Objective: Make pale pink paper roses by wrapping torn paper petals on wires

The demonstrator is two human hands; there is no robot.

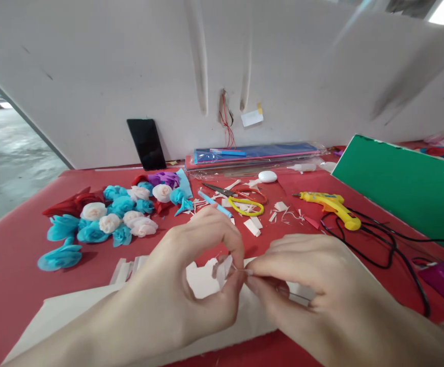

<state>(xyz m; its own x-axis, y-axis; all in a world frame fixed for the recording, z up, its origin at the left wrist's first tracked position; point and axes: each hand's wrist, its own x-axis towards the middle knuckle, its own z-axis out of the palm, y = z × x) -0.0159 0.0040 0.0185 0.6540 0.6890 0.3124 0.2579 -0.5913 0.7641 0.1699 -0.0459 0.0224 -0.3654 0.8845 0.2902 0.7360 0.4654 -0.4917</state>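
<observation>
My left hand (176, 280) pinches a small pale scrap of crepe paper (222, 271) between thumb and index finger. Right against it, my right hand (313, 285) is closed in a pinch on a thin wire (299, 295), which runs back under its fingers. The fingertips of both hands meet, so where the paper joins the wire is hidden. Below them lies a cream paper sheet (80, 306) on the red tabletop (11, 219). Blue paper flowers (92, 232) and pale pink ones (110, 223) are heaped to the left.
Scissors (249, 207) with yellow and red handles lie among paper clippings beyond my hands. A yellow glue gun (331, 203) with a black cord (393, 244) is at right, near a green board (401, 191). A phone (146, 144) leans on the white wall (122, 61).
</observation>
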